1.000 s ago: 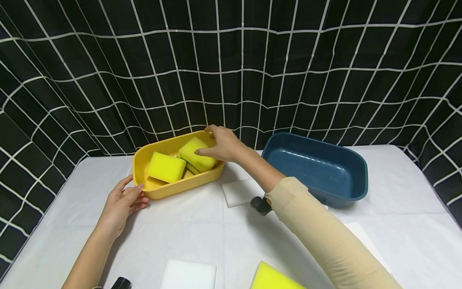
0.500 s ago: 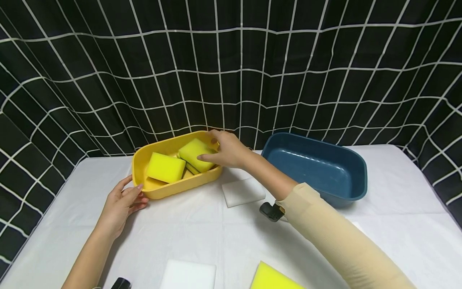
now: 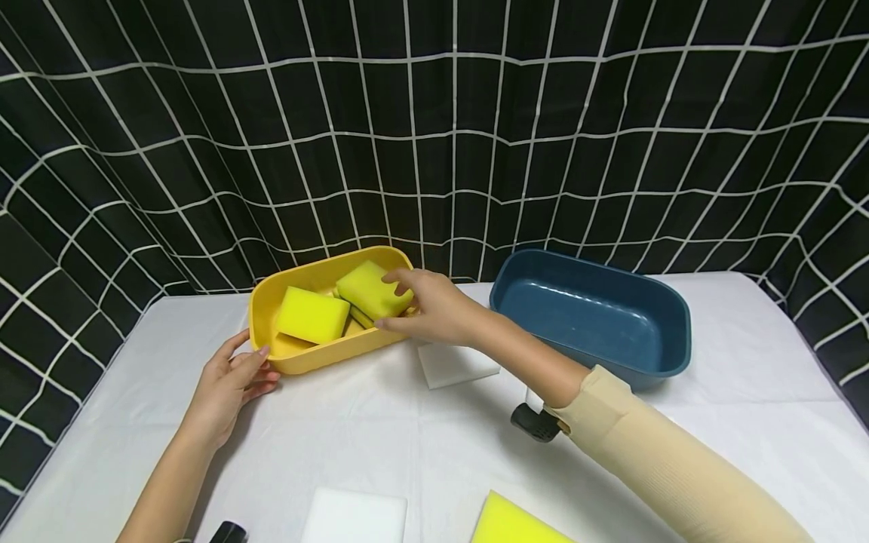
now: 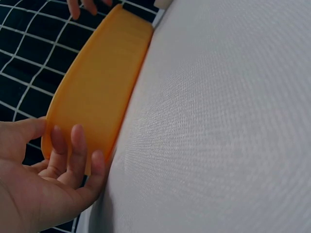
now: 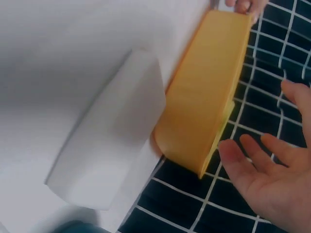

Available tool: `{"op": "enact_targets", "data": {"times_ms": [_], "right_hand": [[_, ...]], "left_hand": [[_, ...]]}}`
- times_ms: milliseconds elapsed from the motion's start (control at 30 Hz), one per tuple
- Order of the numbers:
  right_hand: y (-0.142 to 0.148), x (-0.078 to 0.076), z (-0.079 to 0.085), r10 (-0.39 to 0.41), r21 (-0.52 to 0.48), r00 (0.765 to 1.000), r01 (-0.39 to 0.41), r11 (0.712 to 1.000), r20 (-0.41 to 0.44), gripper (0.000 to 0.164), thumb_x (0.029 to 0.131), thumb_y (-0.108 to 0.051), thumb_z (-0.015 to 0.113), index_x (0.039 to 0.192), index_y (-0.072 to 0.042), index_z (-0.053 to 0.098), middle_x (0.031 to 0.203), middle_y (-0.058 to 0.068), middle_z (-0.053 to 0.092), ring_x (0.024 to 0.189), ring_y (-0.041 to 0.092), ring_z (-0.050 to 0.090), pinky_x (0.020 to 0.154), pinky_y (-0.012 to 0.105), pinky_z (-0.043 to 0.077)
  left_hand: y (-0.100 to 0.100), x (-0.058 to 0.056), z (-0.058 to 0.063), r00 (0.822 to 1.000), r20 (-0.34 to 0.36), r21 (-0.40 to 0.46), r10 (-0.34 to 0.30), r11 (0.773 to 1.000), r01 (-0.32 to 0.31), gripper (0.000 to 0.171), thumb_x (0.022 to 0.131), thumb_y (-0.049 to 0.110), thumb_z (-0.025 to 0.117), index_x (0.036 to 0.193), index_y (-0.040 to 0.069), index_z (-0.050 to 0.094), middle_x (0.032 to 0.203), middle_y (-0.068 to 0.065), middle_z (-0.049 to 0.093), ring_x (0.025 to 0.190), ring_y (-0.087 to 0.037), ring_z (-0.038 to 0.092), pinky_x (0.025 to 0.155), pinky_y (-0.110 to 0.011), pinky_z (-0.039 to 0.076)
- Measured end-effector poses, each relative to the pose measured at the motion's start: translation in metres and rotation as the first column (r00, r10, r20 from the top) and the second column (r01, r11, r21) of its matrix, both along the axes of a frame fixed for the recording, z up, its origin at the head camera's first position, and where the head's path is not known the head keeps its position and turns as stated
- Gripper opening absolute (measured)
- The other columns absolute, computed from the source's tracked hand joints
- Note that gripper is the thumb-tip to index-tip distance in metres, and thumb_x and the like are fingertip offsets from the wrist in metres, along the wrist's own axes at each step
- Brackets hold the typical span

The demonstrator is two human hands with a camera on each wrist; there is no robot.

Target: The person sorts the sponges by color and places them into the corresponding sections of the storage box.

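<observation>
A yellow plastic bin (image 3: 339, 348) stands at the back left, with several yellow sponges (image 3: 312, 313) inside, some tilted on others. My left hand (image 3: 227, 388) holds its near left corner, thumb at the rim and fingers at the outer wall, as the left wrist view shows. Over the bin's right end hangs my right hand (image 3: 437, 308), fingers spread and loosely bent, nothing in it. In the right wrist view the right palm (image 5: 277, 189) is bare beside the bin's end wall (image 5: 199, 92). A white foam block (image 3: 458, 367) lies just below the right hand.
A dark blue bin (image 3: 591, 317) holding nothing stands at the back right. Near the front edge lie a white foam block (image 3: 356, 518) and a yellow sponge (image 3: 519, 522). Behind everything hangs a black curtain (image 3: 434, 166) with a white grid.
My right hand has drawn back rightward and toward me from the sponge in the bin, showing more of the bin's right end. The left hand and the sponges have stayed put.
</observation>
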State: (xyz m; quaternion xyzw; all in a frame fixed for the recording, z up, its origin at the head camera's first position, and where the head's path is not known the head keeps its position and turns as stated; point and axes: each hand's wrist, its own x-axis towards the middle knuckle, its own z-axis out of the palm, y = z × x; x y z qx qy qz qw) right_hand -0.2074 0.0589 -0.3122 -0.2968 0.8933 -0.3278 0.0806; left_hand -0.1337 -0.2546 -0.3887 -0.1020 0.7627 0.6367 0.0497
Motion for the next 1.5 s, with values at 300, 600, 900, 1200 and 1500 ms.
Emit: {"op": "enact_targets", "data": {"times_ms": [300,600,900,1200,1500], "right_hand": [[0.011,0.020,-0.001,0.054,0.007,0.997,-0.053,0.999,-0.046,0.065,0.096,-0.028,0.078,0.149,-0.001,0.053,0.134,0.019,0.067,0.113,0.033,0.066,0.092,0.037,0.059],[0.026,0.040,0.001,0.071,-0.016,0.996,-0.072,0.997,-0.057,0.063,0.097,-0.030,0.078,0.148,-0.001,0.055,0.131,0.015,0.066,0.109,0.029,0.066,0.089,0.039,0.061],[0.044,0.065,0.000,0.055,-0.016,0.998,-0.055,0.998,-0.024,0.063,0.096,-0.034,0.078,0.149,-0.007,0.056,0.132,0.009,0.066,0.113,0.025,0.065,0.093,0.045,0.060],[0.064,0.087,-0.007,0.055,-0.019,0.997,-0.056,0.998,-0.045,0.059,0.097,-0.033,0.078,0.148,-0.012,0.057,0.131,0.006,0.068,0.116,0.027,0.066,0.093,0.044,0.059],[0.085,0.111,-0.015,0.067,-0.028,0.996,-0.068,0.997,-0.058,0.061,0.098,-0.041,0.076,0.149,-0.015,0.056,0.129,0.001,0.068,0.114,0.023,0.066,0.092,0.039,0.058]], "left_hand": [[0.001,0.000,0.001,1.000,0.004,0.001,0.004,1.000,-0.004,0.072,0.113,0.024,0.051,0.169,0.007,0.011,0.095,0.010,0.064,0.085,-0.003,0.070,0.083,-0.018,0.061],[0.001,0.002,0.002,1.000,0.012,-0.003,0.010,1.000,-0.010,0.071,0.113,0.024,0.050,0.170,0.008,0.011,0.095,0.011,0.064,0.085,-0.003,0.070,0.084,-0.018,0.061],[0.001,0.002,0.001,1.000,0.015,0.009,0.011,1.000,-0.011,0.072,0.113,0.025,0.051,0.170,0.007,0.010,0.096,0.010,0.063,0.085,-0.003,0.070,0.084,-0.018,0.061],[0.001,0.002,0.001,1.000,0.017,0.015,0.016,1.000,-0.016,0.071,0.113,0.024,0.051,0.170,0.008,0.011,0.095,0.011,0.065,0.085,-0.004,0.070,0.084,-0.018,0.061],[0.001,0.001,-0.002,1.000,0.023,0.013,0.015,1.000,-0.016,0.072,0.113,0.023,0.051,0.170,0.008,0.010,0.093,0.010,0.065,0.083,-0.004,0.070,0.083,-0.019,0.061]]}}
